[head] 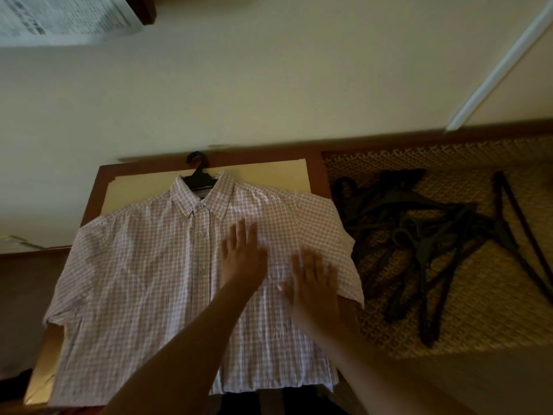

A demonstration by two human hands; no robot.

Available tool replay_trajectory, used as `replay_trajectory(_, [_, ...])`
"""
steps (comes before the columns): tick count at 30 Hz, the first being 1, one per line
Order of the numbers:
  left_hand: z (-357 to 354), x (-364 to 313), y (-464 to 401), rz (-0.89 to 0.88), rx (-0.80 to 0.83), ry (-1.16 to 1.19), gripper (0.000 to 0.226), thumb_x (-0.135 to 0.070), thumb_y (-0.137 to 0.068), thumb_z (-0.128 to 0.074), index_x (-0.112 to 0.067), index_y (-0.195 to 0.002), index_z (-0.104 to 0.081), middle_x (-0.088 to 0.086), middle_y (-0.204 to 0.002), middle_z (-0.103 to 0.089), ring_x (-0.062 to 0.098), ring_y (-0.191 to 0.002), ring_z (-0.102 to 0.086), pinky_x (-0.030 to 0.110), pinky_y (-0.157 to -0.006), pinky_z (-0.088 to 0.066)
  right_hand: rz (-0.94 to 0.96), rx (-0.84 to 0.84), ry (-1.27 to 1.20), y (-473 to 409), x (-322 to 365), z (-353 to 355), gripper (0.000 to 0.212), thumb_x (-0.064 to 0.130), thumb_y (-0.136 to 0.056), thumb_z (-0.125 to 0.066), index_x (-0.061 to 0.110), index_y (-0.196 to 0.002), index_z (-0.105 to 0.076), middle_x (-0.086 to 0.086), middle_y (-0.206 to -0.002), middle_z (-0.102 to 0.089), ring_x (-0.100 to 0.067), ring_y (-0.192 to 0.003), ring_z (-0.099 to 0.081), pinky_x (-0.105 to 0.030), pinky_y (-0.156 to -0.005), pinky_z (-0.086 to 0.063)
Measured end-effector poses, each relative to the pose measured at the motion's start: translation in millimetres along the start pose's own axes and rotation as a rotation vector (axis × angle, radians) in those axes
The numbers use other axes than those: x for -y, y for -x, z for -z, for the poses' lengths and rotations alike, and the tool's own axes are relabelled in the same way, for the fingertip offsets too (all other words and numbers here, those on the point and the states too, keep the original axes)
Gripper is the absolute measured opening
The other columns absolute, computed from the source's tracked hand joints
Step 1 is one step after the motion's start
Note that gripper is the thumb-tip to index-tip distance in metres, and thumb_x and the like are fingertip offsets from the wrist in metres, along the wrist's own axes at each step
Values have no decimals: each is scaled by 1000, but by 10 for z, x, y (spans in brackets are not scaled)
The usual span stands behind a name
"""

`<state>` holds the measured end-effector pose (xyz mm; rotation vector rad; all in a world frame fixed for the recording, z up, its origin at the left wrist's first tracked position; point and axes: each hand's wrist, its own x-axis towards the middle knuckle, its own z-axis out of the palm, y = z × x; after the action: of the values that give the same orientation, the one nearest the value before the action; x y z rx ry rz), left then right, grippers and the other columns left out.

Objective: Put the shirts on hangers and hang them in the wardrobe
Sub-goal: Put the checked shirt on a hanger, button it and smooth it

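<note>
Checked short-sleeved shirt [143, 280] laid flat, front up and buttoned, on a pale board [269, 175] with a brown wooden edge. Black hanger [199, 175] inside the collar, hook projecting past the neckline. Left hand [243, 259] and right hand [314, 280] flat on the shirt's front, fingers straight; right hand blurred, contact probable. Pile of dark hangers [434, 250] beside the shirt on a woven mat [493, 310].
</note>
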<state>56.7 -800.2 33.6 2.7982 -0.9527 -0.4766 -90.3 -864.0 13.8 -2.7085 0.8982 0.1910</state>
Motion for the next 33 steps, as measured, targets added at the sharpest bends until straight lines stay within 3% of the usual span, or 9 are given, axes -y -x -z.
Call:
replay_trajectory(4, [-150,268,300,59,36,-53,63,-55,-98,-7,-28,-150,15,1,-157,24,21,-142,27,46,-114,16,53,56,42,-59,-284,32,73,63,-94,-22,22,-153,-10,-16,-160,-3,-35,-147,2,-52,-115,5])
replay_trajectory(9, [-47,788,382,20,18,-68,72,-64,-87,9,-29,-150,15,-2,-158,21,15,-142,25,39,-116,13,125,168,99,-63,-588,219,77,73,-78,22,38,-146,22,0,-156,28,-28,-144,26,-52,-112,17])
replay_trajectory(12, [-18,933,542,67,-36,-15,77,-63,-84,13,-23,-150,11,0,-159,14,17,-145,17,40,-120,6,40,119,117,-29,-415,235,91,69,-74,30,28,-152,9,-5,-160,17,-26,-143,26,-52,-108,21])
replay_trajectory(14, [-75,876,727,87,-50,0,82,-64,-84,14,-20,-152,6,2,-160,10,17,-145,15,39,-119,8,28,7,81,5,-63,183,84,64,-90,10,16,-152,-20,-14,-160,-12,-31,-147,2,-55,-111,7])
replay_trajectory(16, [-177,750,886,93,-17,-8,81,-61,-85,12,-17,-153,2,3,-160,9,17,-145,16,39,-118,11,81,-23,-15,28,350,68,70,56,-97,-12,10,-146,-34,-18,-153,-30,-34,-144,-17,-57,-111,-6])
replay_trajectory(21, [-239,829,934,144,20,-64,75,-57,-87,12,-20,-152,8,1,-160,14,16,-146,17,39,-119,11,129,28,14,40,798,-196,72,58,-98,-9,10,-146,-34,-19,-153,-31,-36,-143,-25,-56,-112,-11])
replay_trajectory(25, [-112,1492,1100,181,5,-84,73,-62,-89,8,-25,-152,14,-4,-158,20,13,-144,21,39,-119,10,175,5,120,-1,666,-276,68,52,-96,-22,9,-147,-36,-20,-154,-27,-39,-144,-21,-59,-112,-12])
replay_trajectory(29, [45,2237,1266,302,10,-36,77,-69,-81,13,-30,-147,23,-5,-157,25,15,-143,24,45,-119,7,121,34,154,-14,724,-269,73,56,-96,-11,9,-148,-34,-19,-156,-23,-38,-145,-17,-57,-113,-8])
replay_trajectory(33, [113,2394,1195,196,8,-19,72,-66,-85,13,-31,-146,27,-6,-154,33,15,-144,26,44,-118,11,36,-14,65,-3,1169,-222,71,53,-96,-19,3,-142,-41,-20,-154,-28,-39,-143,-21,-59,-112,-11])
